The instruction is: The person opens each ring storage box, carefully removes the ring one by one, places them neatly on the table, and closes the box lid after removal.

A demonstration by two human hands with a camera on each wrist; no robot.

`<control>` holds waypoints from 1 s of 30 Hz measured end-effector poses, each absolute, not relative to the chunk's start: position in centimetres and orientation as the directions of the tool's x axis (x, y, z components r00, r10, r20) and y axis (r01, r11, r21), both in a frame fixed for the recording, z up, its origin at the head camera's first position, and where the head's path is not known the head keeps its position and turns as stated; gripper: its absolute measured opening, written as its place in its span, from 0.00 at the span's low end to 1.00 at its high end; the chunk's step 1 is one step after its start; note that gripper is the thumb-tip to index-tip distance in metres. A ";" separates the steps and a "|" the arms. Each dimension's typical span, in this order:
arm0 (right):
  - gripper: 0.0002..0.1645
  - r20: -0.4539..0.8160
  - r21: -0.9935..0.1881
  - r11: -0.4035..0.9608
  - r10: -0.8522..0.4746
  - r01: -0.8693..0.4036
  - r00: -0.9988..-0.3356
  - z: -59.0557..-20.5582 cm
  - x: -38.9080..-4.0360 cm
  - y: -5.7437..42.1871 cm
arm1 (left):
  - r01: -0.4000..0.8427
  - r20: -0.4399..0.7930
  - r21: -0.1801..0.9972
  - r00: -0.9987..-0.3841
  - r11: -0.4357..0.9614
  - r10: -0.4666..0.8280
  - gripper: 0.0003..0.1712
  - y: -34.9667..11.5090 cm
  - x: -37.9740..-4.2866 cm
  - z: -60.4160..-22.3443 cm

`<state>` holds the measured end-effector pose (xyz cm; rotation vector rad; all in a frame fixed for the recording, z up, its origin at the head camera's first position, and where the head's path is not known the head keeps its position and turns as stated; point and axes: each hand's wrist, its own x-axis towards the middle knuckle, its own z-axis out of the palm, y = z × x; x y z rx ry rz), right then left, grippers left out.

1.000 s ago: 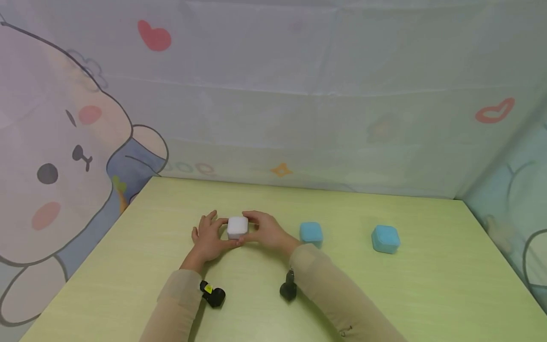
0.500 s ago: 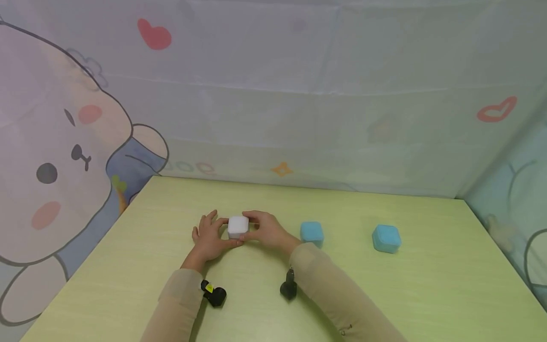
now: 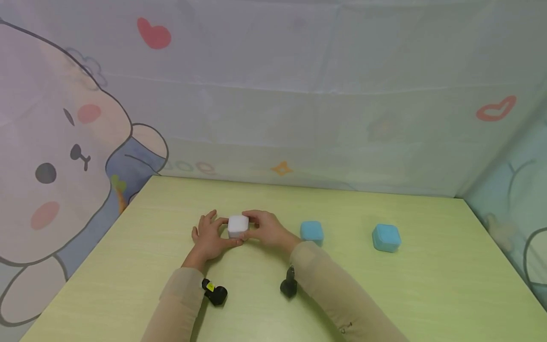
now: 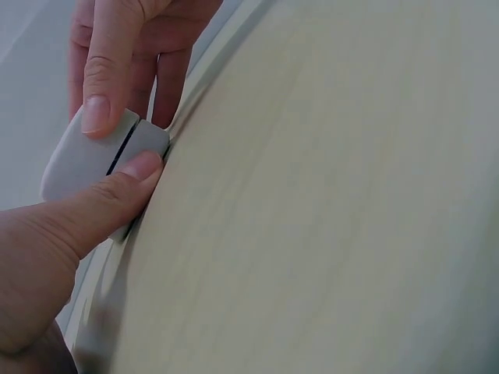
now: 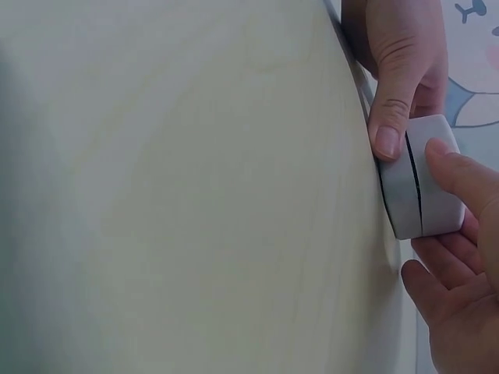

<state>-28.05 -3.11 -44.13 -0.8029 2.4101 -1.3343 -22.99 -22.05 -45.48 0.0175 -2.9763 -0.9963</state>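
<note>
A small white box [image 3: 238,224] with rounded corners stands on the table, held from both sides. A thin dark seam runs around it between a lower and an upper part. My left hand [image 3: 210,241] grips the lower part, its thumb [image 4: 140,167] pressed on the front near the tabletop and some other fingers spread outward. From the right, my right hand [image 3: 269,231] pinches the upper part, with the thumb [image 5: 439,149] on its front face. The far sides of the box and the fingertips there are hidden in the wrist views.
Two light blue boxes of similar shape stand to the right: a nearer blue box [image 3: 311,232] beside the right forearm, and a farther blue box [image 3: 386,238]. A printed cloth [image 3: 325,95] hangs behind the pale table [image 3: 427,285].
</note>
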 end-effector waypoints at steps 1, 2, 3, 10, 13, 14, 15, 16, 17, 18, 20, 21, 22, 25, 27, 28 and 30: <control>0.36 0.029 -0.842 0.422 -0.587 -0.336 -0.809 -44.1 -28.1 -3.1 | -0.010 0.000 0.602 -1.000 0.798 -0.013 0.40 -22.0 -23.0 -45.5; 0.36 0.029 -0.841 0.423 -0.588 -0.337 -0.809 -44.1 -28.1 -3.1 | -0.010 0.001 0.602 -1.000 0.799 -0.013 0.40 -22.0 -23.0 -45.5; 0.36 0.029 -0.842 0.421 -0.589 -0.338 -0.808 -44.0 -28.1 -3.1 | -0.010 0.002 0.600 -1.000 0.800 -0.014 0.40 -22.0 -23.1 -45.5; 0.35 0.024 -0.846 0.415 -0.598 -0.336 -0.801 -44.0 -28.2 -3.1 | -0.017 -0.004 0.598 -1.000 0.801 -0.018 0.41 -22.1 -23.1 -45.5; 0.35 0.023 -0.844 0.417 -0.601 -0.338 -0.799 -43.9 -28.3 -3.1 | -0.016 -0.007 0.600 -1.000 0.800 -0.015 0.41 -22.1 -23.1 -45.5; 0.35 0.022 -0.842 0.420 -0.601 -0.339 -0.799 -43.9 -28.2 -3.1 | -0.015 -0.008 0.601 -1.000 0.799 -0.013 0.40 -22.1 -23.1 -45.5; 0.35 0.021 -0.841 0.421 -0.601 -0.339 -0.799 -43.9 -28.2 -3.1 | -0.015 -0.008 0.600 -1.000 0.800 -0.012 0.40 -22.1 -23.1 -45.5; 0.35 0.022 -0.840 0.422 -0.601 -0.341 -0.799 -43.9 -28.3 -3.1 | -0.015 -0.009 0.600 -1.000 0.800 -0.012 0.40 -22.1 -23.1 -45.5; 0.35 0.022 -0.841 0.421 -0.601 -0.339 -0.799 -43.9 -28.3 -3.1 | -0.015 -0.008 0.601 -1.000 0.799 -0.012 0.40 -22.1 -23.1 -45.5; 0.35 0.023 -0.840 0.422 -0.601 -0.342 -0.799 -43.9 -28.3 -3.1 | -0.016 -0.008 0.601 -1.000 0.799 -0.013 0.40 -22.1 -23.1 -45.5; 0.35 0.021 -0.835 0.428 -0.603 -0.345 -0.797 -43.8 -28.3 -3.1 | -0.017 -0.009 0.601 -1.000 0.799 -0.014 0.40 -22.1 -23.1 -45.5; 0.35 0.020 -0.834 0.429 -0.605 -0.348 -0.796 -43.7 -28.4 -3.1 | -0.018 -0.010 0.602 -1.000 0.799 -0.015 0.40 -22.1 -23.1 -45.5; 0.35 0.017 -0.829 0.436 -0.606 -0.350 -0.795 -43.7 -28.4 -3.1 | -0.020 -0.012 0.602 -1.000 0.798 -0.016 0.41 -22.0 -23.1 -45.4; 0.35 0.006 -0.823 0.447 -0.610 -0.351 -0.793 -43.5 -28.4 -3.1 | -0.024 -0.015 0.602 -1.000 0.798 -0.018 0.41 -22.0 -23.0 -45.3; 0.35 0.005 -0.818 0.453 -0.611 -0.355 -0.791 -43.3 -28.4 -3.1 | -0.025 -0.016 0.602 -1.000 0.798 -0.019 0.41 -22.0 -23.0 -45.3; 0.35 0.005 -0.817 0.453 -0.612 -0.357 -0.791 -43.3 -28.5 -3.1 | -0.026 -0.017 0.601 -1.000 0.799 -0.020 0.41 -22.0 -23.0 -45.2; 0.35 0.007 -0.818 0.450 -0.614 -0.358 -0.789 -43.2 -28.5 -3.0 | -0.025 -0.016 0.600 -1.000 0.799 -0.020 0.41 -21.9 -23.0 -45.2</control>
